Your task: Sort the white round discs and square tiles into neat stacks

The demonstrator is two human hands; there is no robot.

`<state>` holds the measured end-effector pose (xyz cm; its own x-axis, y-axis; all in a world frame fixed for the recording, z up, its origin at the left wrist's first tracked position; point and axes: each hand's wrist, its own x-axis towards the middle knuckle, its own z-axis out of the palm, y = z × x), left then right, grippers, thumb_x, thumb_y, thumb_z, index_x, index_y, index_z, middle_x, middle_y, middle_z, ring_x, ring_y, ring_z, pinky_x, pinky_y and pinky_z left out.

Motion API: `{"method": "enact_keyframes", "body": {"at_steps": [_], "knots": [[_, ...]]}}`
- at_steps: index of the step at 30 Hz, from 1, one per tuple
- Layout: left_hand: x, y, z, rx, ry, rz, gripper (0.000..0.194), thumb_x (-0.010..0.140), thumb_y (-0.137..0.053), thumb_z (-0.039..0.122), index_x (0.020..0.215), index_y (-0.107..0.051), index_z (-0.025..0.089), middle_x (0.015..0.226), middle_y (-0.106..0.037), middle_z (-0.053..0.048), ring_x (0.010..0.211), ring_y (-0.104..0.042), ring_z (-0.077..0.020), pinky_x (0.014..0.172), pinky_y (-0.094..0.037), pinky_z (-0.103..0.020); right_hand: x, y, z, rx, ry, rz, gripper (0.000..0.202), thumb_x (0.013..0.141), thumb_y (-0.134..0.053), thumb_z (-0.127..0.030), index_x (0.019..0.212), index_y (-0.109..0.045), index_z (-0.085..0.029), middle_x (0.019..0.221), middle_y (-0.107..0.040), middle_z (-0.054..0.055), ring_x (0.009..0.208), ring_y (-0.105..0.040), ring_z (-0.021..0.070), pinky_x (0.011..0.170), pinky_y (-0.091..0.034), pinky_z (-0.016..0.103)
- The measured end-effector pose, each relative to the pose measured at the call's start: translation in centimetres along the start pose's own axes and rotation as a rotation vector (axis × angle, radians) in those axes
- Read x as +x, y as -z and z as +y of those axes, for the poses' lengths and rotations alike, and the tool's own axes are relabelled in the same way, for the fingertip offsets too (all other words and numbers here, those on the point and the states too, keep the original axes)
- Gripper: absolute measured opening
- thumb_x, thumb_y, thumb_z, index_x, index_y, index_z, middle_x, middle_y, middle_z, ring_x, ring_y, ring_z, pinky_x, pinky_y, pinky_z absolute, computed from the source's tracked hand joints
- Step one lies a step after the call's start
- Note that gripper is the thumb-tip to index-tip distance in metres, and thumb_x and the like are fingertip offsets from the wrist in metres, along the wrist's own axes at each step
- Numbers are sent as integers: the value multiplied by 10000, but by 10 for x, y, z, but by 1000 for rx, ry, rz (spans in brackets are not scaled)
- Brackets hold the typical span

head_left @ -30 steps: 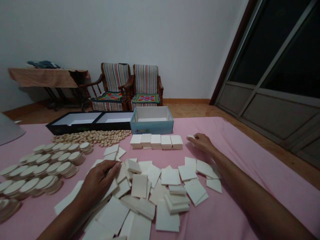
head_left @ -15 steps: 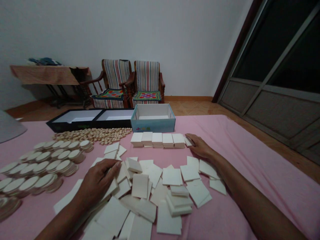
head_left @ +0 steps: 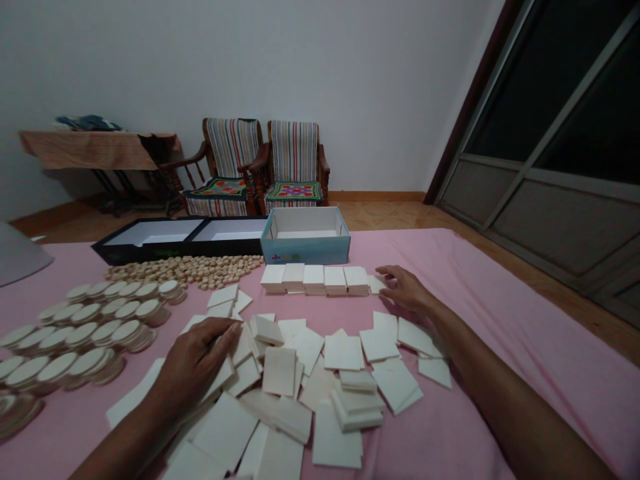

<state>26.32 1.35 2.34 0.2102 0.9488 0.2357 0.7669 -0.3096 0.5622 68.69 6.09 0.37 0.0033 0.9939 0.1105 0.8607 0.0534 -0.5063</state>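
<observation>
Tile [head_left: 375, 285] beside right hand [head_left: 406, 291], grip parted; left hand [head_left: 200, 352] at tile pile [head_left: 279, 372], grip unclear

Tile pile [head_left: 279, 373] cut off at bottom; box lettering [head_left: 286, 257] (front) blurred.

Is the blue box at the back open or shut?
Open. Nothing covers the top of the blue box behind the row of white tiles, and its pale inside wall shows.

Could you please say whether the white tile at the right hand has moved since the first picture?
Yes: against the blue box, the white tile has moved left and lower in view.
</observation>
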Motion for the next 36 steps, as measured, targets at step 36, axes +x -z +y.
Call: {"method": "enact_keyframes", "body": {"at_steps": [36], "knots": [[1,0,1,12,1,8,412,840,-449,529,858,-693,198,903,-716,-46,838,-641,-207,735,-486,-258,-15,18,-22,-245,103,-18,511,738,-644,-346,1191,-489,-171,1172,-506,129,1091,-450,272,886,-350,383]]}}
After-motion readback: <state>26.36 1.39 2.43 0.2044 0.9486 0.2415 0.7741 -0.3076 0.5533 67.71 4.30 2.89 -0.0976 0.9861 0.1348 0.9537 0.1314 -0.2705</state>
